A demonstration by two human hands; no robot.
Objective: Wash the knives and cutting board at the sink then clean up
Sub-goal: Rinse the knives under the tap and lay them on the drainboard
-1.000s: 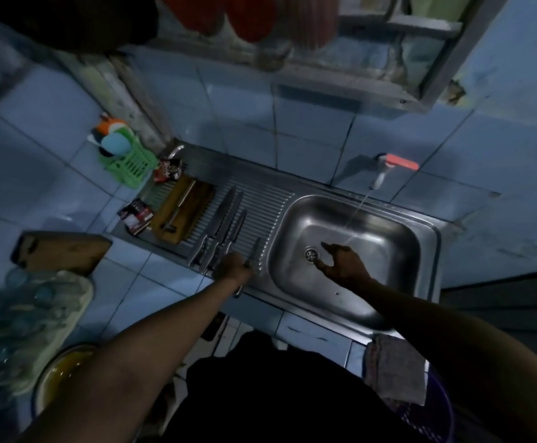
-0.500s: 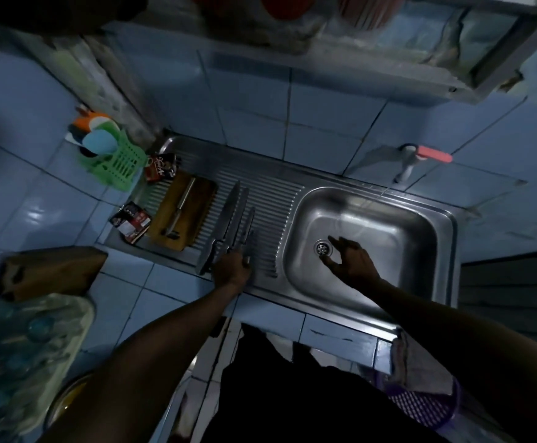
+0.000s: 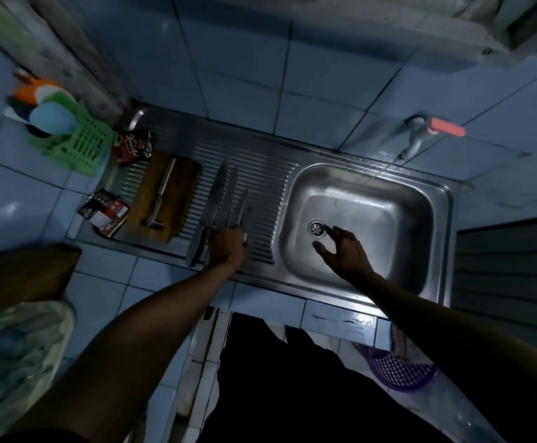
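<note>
1. Green plastic basket [image 3: 80, 145] sits far left on the tiled table; just right of it the wooden cutting board [image 3: 164, 198] lies on the steel drainer with one knife [image 3: 161, 195] on top.
2. Three more knives [image 3: 214, 203] lie side by side on the ridges; your left hand [image 3: 227, 249] rests on their handles, but whether its grip closes on one I cannot tell.
3. Your right hand [image 3: 345, 251] hovers in the sink [image 3: 433, 203] by the drain [image 3: 316, 227], fingers spread wide, holding nothing; the tap [image 3: 420, 135] sends a thin stream down.
4. I judge you are picking a knife to wash; next, close on one handle, blade away, and carry it under the water.
5. Against a second ago, your left hand has shifted from the separate rightmost knife onto the grouped handles; that knife now lies closer to the others.
</note>
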